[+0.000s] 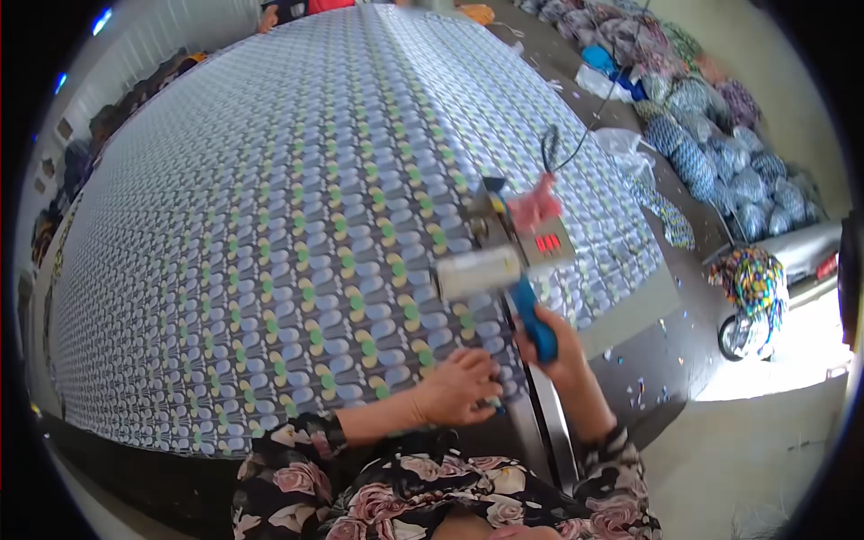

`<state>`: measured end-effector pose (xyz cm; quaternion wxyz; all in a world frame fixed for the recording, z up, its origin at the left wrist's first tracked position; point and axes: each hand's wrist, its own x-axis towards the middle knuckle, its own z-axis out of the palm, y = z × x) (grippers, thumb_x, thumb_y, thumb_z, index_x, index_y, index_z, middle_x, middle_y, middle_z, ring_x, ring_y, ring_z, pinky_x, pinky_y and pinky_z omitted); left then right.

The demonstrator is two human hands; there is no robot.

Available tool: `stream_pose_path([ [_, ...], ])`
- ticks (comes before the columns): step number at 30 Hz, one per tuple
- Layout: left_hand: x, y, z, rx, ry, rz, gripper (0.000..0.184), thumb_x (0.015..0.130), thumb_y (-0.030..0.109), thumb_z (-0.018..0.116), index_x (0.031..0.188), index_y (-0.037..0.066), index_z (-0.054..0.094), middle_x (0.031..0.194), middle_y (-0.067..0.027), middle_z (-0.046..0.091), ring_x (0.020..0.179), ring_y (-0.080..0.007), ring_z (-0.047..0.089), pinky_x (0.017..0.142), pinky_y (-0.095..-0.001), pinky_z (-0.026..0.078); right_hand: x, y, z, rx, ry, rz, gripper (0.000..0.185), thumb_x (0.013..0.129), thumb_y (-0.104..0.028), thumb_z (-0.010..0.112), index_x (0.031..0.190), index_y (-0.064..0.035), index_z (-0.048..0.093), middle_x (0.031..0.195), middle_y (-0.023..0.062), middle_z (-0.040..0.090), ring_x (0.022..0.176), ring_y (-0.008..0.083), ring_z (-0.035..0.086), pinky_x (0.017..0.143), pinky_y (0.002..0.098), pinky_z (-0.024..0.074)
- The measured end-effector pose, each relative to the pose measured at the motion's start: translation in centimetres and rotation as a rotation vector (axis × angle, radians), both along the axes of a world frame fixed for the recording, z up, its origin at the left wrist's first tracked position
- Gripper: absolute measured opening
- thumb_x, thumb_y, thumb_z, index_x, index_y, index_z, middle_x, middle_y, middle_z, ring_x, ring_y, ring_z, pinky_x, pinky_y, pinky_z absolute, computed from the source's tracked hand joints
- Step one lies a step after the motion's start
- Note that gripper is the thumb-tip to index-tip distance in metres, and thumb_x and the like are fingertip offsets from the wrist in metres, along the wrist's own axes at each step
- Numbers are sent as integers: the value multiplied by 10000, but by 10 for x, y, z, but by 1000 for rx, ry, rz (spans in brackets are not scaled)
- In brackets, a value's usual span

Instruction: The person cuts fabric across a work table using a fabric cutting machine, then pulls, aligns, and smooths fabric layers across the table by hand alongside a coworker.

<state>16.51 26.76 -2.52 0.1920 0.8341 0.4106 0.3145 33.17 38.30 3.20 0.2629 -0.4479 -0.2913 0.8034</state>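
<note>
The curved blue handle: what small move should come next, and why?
Probably slide the curved blue handle along the silvery metal rail: the right hand grips the handle, and the left hand lies over the grey patterned cloth beside the rail.

The left forearm [382,420] is stretched almost level toward the centre, and the left hand [461,387] is held back upward, its fingers loosely bent, its palm hidden. The right forearm [587,400] is angled steeply forward, and the right hand [560,346] is curled into a grip, slightly farther forward, near the left.
</note>
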Motion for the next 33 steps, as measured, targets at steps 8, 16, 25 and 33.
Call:
stream_pose_path([
  [8, -6, 3, 5, -61, -42, -59, 288, 720, 296, 690, 948, 135, 614, 1088, -72, 484, 1127, -279, 407, 924, -422, 329, -167, 193, 20, 688, -357, 42, 468, 862, -450, 531, 1070, -33, 568, 986, 139, 612, 795, 229, 633, 566, 341, 519],
  [16, -7, 3, 2, -48, -67, -82, 290, 725, 269, 704, 961, 130, 608, 1074, -81, 475, 1121, -273, 410, 930, -410, 320, 46, 166, -81, 1071, -1349, 98, 679, 771, -424, 630, 1221, 56, 461, 1191, 272, 530, 1114, 392, 510, 917, 440, 410],
  [25, -4, 0, 8, -41, -42, -68, 294, 723, 247, 704, 986, 140, 626, 1076, -66, 482, 1119, -266, 411, 943, -399, 311, 148, 99, -160, 964, -1214, -37, 204, 827, -190, 537, 809, 12, 562, 716, 160, 591, 707, 314, 594, 675, 430, 452],
  [33, -1, -5, 10, 19, 35, -45, 317, 706, 244, 720, 993, 144, 630, 1082, -60, 495, 1132, -267, 427, 949, -399, 322, 83, -19, -78, 552, -463, -5, 158, 885, -127, 530, 793, 2, 533, 654, 10, 524, 567, 66, 474, 495, 235, 372],
])
